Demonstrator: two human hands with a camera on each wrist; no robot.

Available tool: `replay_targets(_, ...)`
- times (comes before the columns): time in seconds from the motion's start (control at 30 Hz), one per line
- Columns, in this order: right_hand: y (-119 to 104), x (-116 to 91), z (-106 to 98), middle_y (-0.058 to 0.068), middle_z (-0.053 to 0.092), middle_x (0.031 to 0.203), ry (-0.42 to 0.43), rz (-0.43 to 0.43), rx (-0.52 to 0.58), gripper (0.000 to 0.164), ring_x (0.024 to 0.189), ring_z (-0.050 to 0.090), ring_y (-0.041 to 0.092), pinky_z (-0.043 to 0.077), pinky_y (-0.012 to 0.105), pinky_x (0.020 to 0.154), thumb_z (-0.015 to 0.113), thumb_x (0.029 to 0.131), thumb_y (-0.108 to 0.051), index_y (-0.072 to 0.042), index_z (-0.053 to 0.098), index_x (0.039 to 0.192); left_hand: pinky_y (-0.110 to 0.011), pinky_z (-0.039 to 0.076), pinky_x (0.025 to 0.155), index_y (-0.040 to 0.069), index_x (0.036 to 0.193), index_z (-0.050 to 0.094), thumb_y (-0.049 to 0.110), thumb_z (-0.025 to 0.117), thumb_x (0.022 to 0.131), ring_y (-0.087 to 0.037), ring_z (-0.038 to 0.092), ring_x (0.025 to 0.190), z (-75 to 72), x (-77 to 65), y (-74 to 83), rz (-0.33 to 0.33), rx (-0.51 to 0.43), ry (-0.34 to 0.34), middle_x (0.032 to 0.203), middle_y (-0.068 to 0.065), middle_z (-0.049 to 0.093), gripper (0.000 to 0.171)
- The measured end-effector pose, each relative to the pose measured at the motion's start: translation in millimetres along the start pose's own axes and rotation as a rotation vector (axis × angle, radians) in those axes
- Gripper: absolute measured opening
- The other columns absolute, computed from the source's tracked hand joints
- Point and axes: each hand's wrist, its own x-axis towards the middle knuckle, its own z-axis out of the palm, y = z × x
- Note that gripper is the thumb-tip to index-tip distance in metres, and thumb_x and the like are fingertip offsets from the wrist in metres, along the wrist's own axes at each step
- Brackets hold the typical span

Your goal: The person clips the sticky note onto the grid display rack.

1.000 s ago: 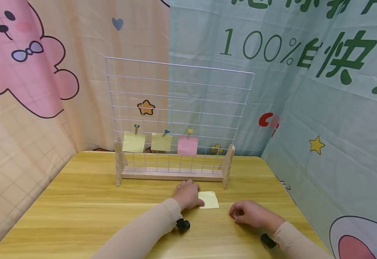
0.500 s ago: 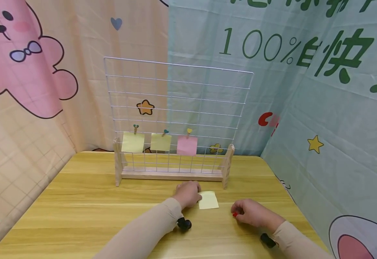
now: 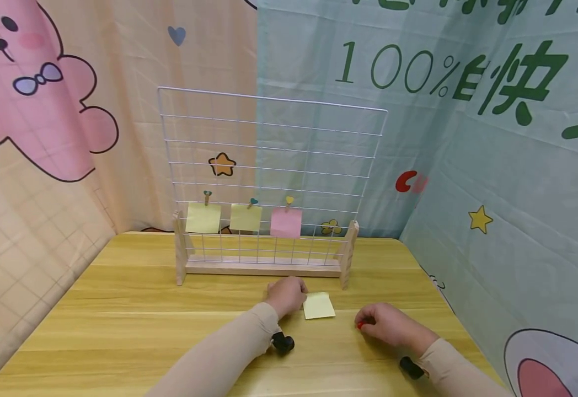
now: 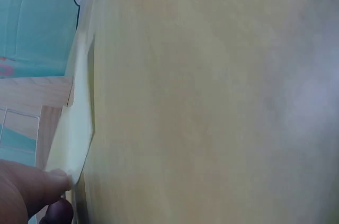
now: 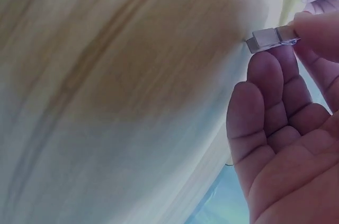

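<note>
A yellow sticky note (image 3: pixel 320 306) lies on the table in front of the wire rack. My left hand (image 3: pixel 287 296) is at its left edge; in the left wrist view the thumb and a finger (image 4: pixel 37 184) pinch a corner of the note (image 4: pixel 74 134), which bends slightly off the wood. To the right of the note, my right hand (image 3: pixel 390 325) holds a small wooden clothespin (image 5: pixel 270 39) between thumb and fingers. A red bit of that clothespin shows in the head view; the right wrist view shows its wooden legs pointing away from the thumb.
Behind the hands stands a wire grid rack (image 3: pixel 264 270) on a wooden base. Two yellow notes (image 3: pixel 203 219) and a pink note (image 3: pixel 286 223) hang from it by small clothespins (image 3: pixel 289 202). Printed curtains (image 3: pixel 517 182) enclose the table (image 3: pixel 135 309).
My left thumb has drawn back from over the note to its edge. The right hand has turned the clothespin slightly, moving a little to the right, and its red part now shows more.
</note>
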Motion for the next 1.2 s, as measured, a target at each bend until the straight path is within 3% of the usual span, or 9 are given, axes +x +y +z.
replay_targets(0.13, -1, -1, -1, -0.001, 0.071, 0.095, 0.022, 0.038, 0.011, 0.007, 0.087, 0.059, 0.011, 0.053, 0.027, 0.077, 0.071, 0.098, -0.009, -0.012, 0.075, 0.103, -0.047, 0.041, 0.090, 0.020, 0.094, 0.066, 0.021, 0.063, 0.104, -0.016, 0.059, 0.082, -2.0, -1.6, 3.8, 0.012, -0.044, -0.001, 0.087, 0.007, 0.067, 0.011)
replay_targets(0.3, -5, -1, -8, -0.002, 0.071, 0.098, 0.093, 0.115, 0.080, 0.008, 0.091, 0.061, 0.015, 0.056, 0.032, 0.081, 0.070, 0.100, -0.009, -0.008, 0.074, 0.107, -0.036, 0.047, 0.078, 0.019, 0.101, 0.060, 0.019, 0.062, 0.106, -0.016, 0.056, 0.081, -6.6, -1.3, 8.1, 0.065, -0.187, 0.009, 0.091, 0.003, 0.061, 0.006)
replay_targets(0.53, -12, 3, -29, 0.007, 0.075, 0.107, 0.225, 0.042, 0.201, 0.019, 0.101, 0.071, 0.025, 0.061, 0.034, 0.087, 0.064, 0.104, -0.009, 0.003, 0.071, 0.118, -0.031, 0.049, 0.078, 0.013, 0.110, 0.069, 0.015, 0.066, 0.104, -0.015, 0.056, 0.086, -29.3, 8.1, 19.9, 0.186, -0.358, 0.089, 0.097, 0.000, 0.063, 0.007)
replay_targets(0.7, -29, 9, -49, 0.008, 0.077, 0.109, 0.336, 0.020, 0.225, 0.022, 0.107, 0.072, 0.032, 0.060, 0.033, 0.088, 0.064, 0.105, -0.013, 0.001, 0.072, 0.120, -0.031, 0.050, 0.077, 0.012, 0.119, 0.069, 0.018, 0.064, 0.106, -0.015, 0.057, 0.085, -53.5, 13.8, 35.3, 0.176, -0.396, 0.118, 0.102, -0.001, 0.065, 0.015)
replay_targets(0.97, -63, 21, -76, 0.013, 0.078, 0.113, 0.491, -0.021, 0.229, 0.023, 0.105, 0.072, 0.026, 0.058, 0.026, 0.085, 0.067, 0.104, -0.017, -0.001, 0.074, 0.119, -0.030, 0.045, 0.069, 0.011, 0.133, 0.069, 0.016, 0.049, 0.112, -0.016, 0.047, 0.068, -82.9, 21.7, 61.3, 0.234, -0.403, 0.170, 0.106, -0.013, 0.068, 0.028)
replay_targets(1.1, -75, 29, -84, 0.015, 0.077, 0.117, 0.532, -0.018, 0.247, 0.026, 0.110, 0.071, 0.029, 0.059, 0.036, 0.093, 0.066, 0.105, -0.020, -0.002, 0.074, 0.122, -0.030, 0.048, 0.071, 0.009, 0.140, 0.064, 0.015, 0.052, 0.112, -0.017, 0.054, 0.074, -88.3, 25.5, 69.2, 0.218, -0.427, 0.212, 0.113, -0.016, 0.070, 0.032)
replay_targets(1.2, -83, 37, -89, 0.014, 0.076, 0.119, 0.553, -0.020, 0.262, 0.027, 0.115, 0.070, 0.030, 0.058, 0.046, 0.099, 0.067, 0.105, -0.022, -0.003, 0.074, 0.123, -0.032, 0.052, 0.080, 0.006, 0.132, 0.061, 0.016, 0.060, 0.108, -0.018, 0.060, 0.090, -89.5, 29.3, 72.5, 0.194, -0.458, 0.267, 0.112, -0.011, 0.068, 0.026)
